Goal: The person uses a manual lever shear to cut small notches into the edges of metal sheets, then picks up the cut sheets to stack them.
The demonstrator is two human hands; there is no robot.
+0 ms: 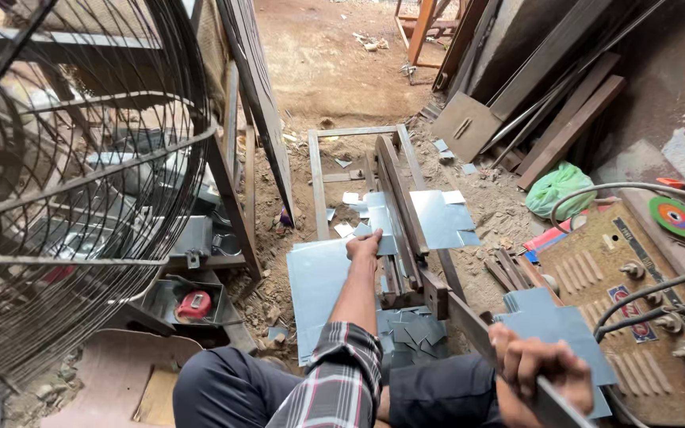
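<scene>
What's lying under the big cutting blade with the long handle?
Under the shear blade a notched grey metal sheet sticks out on the far side. The left hand presses the near part. Small offcuts lie below. The strip right beneath the blade is hidden.

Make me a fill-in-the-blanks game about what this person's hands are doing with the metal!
1. The left hand presses on a sheet of grey ____.
2. The right hand grips the cutter's long ____.
3. On the left stands a big fan behind a round wire ____.
4. The crumpled plastic bag by the wall is ____.

Missing words: metal; handle; guard; green
</scene>
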